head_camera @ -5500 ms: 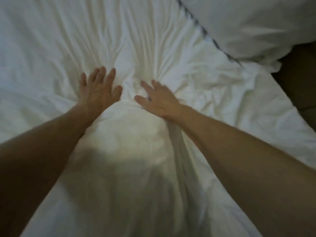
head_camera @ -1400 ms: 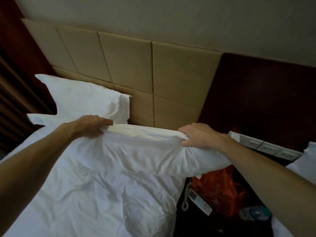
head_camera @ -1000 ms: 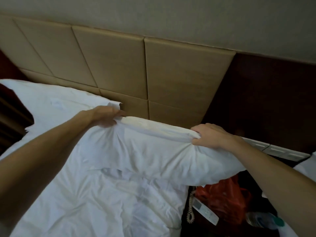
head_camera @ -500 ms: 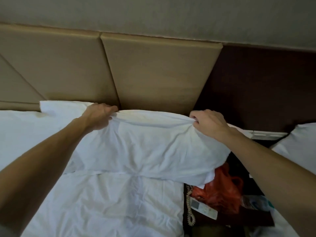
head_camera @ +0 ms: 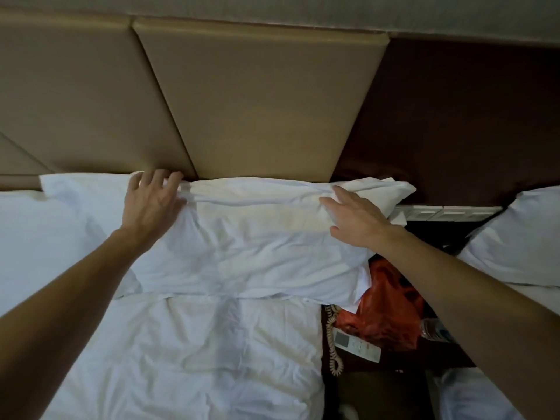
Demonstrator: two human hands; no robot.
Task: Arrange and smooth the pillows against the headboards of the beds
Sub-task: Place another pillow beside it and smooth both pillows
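Observation:
A white pillow [head_camera: 257,237] lies flat at the head of the bed, its far edge against the tan padded headboard [head_camera: 257,101]. Its right end hangs past the mattress over the nightstand. My left hand [head_camera: 150,204] rests on the pillow's upper left part with fingers spread. My right hand [head_camera: 354,216] lies flat on the pillow's upper right part, fingers straight. A second white pillow [head_camera: 60,225] lies to the left, partly under the first. Another pillow [head_camera: 515,237] sits on the neighbouring bed at the right.
A crumpled white duvet [head_camera: 197,359] covers the bed below the pillow. Between the beds a dark nightstand [head_camera: 378,389] holds an orange plastic bag [head_camera: 385,310], a corded phone [head_camera: 354,344] and a water bottle [head_camera: 436,327]. A switch panel [head_camera: 448,212] runs along the wall.
Both hands held the pillow's top edge in curled fingers half a second ago; now they have let go and lie flat on it. The pillow has dropped down against the headboard.

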